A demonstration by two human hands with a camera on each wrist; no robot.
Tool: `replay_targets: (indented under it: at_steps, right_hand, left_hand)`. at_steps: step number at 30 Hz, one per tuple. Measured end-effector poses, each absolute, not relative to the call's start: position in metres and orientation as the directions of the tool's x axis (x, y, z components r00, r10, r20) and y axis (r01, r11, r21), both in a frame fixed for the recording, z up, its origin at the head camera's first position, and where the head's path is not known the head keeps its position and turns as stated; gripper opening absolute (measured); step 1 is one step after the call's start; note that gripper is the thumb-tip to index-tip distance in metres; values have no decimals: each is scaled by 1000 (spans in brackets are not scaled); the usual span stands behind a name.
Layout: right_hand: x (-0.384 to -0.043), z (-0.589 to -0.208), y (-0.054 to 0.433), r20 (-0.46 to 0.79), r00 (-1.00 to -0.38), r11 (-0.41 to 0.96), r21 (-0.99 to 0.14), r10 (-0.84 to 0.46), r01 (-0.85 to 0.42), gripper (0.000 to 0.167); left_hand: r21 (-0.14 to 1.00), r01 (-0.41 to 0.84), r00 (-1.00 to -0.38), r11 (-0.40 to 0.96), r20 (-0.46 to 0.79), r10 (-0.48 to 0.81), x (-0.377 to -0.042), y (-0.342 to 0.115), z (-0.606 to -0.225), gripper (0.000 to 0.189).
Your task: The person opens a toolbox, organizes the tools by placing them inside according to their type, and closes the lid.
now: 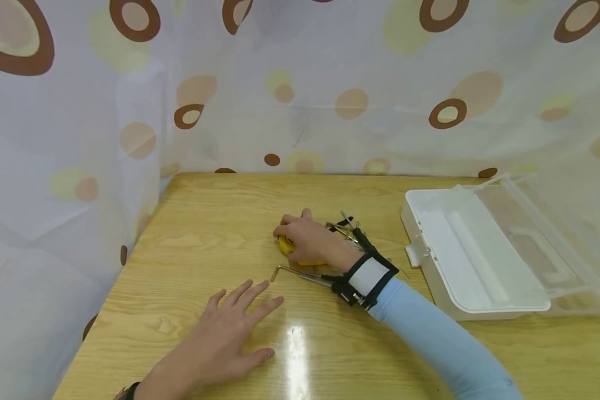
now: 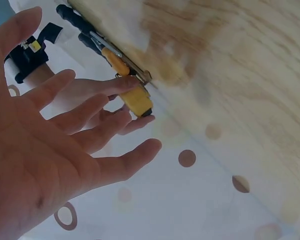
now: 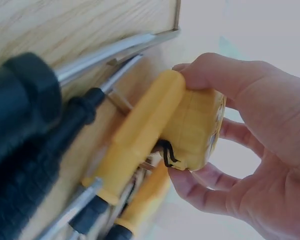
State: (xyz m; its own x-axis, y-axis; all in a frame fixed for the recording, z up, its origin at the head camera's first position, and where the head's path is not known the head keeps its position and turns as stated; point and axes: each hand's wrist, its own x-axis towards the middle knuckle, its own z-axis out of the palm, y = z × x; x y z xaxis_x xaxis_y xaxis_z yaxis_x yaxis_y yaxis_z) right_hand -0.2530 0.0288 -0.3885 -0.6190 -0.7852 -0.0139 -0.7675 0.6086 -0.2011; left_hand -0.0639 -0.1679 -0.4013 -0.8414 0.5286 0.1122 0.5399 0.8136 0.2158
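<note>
My right hand (image 1: 307, 236) grips a yellow tape measure (image 3: 192, 130), its thumb on one side and fingers curled round the other. Against the tape measure lies a yellow handle (image 3: 140, 130) of a tool. Screwdrivers with black handles (image 3: 37, 170) lie beside it in the right wrist view. A bent hex key (image 1: 280, 270) lies on the table just below the right hand. Near that key my left hand (image 1: 230, 328) is held with its fingers spread, holding nothing. The left wrist view shows its palm side (image 2: 45, 160).
A white plastic box (image 1: 455, 250) stands at the right, its clear lid (image 1: 555, 239) swung back. More small tools (image 1: 347, 230) lie heaped behind the right wrist. The wooden table (image 1: 205, 211) ends at a patterned curtain (image 1: 320, 133) at the back and left.
</note>
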Motion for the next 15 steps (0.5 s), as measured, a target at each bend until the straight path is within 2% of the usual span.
replay_targets:
  at_steps: [5, 10, 15]
  right_hand:
    - [-242, -377, 40, 56, -610, 591, -191, -790, -783, 43]
    - [-234, -357, 56, 119, -606, 586, -165, -787, -793, 47]
    - [-233, -336, 69, 260, -583, 564, -150, -770, -812, 49]
  left_hand:
    - [213, 538, -843, 816, 121, 524, -65, -170, -402, 73]
    - [182, 523, -852, 833, 140, 504, -68, -171, -402, 75]
    - [160, 518, -853, 840, 166, 495, -73, -174, -400, 74]
